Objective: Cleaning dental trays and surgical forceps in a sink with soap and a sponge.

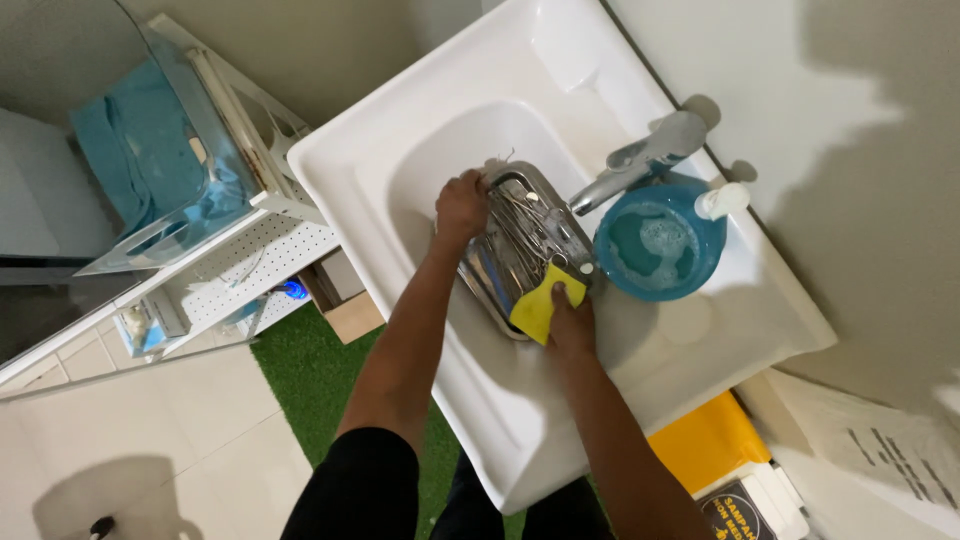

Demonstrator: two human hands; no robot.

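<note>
Lots you can't quite make out here

The metal tools in the steel tray (520,255) blur into one tangle. The right hand (570,322) covers part of the yellow sponge (540,305). The yellow bin (710,445) and papers (890,455) get cut off at the edge, too blurry to read.
</note>
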